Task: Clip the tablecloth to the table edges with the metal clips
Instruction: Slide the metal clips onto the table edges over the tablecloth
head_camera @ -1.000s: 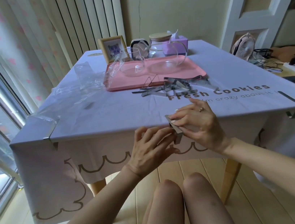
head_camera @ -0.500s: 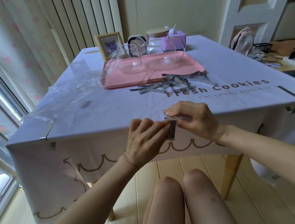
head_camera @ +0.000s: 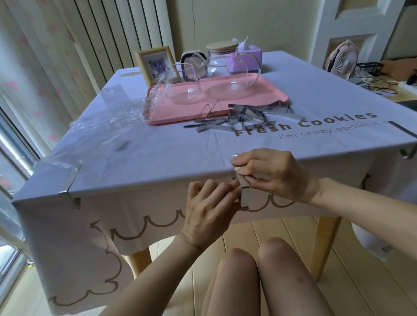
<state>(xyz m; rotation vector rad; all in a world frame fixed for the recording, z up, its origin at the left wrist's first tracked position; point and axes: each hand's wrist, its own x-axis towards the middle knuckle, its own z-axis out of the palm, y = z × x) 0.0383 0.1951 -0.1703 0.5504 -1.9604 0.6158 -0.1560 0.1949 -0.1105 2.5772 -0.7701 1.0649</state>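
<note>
Clip [head_camera: 244, 194] sits at the middle of the near surface edge, long axis roughly vertical, hanging down over the cloth [head_camera: 149, 163] drop. Right hand [head_camera: 271, 173] pinches its upper end at the edge line, thumb and fingertips pressed together on the metal. Left hand [head_camera: 210, 207] comes in from the left, fingers curled, tips touching the clip's lower part. Both hands are on it; right is higher and nearer the surface top. Clip looks not yet seated, so I judge the next move is pushing it away from the body, over the edge. Corner clips already on: left [head_camera: 69, 194], right [head_camera: 411, 144]. Spare clips [head_camera: 244, 119] lie well beyond, by the tray [head_camera: 277, 94].
</note>
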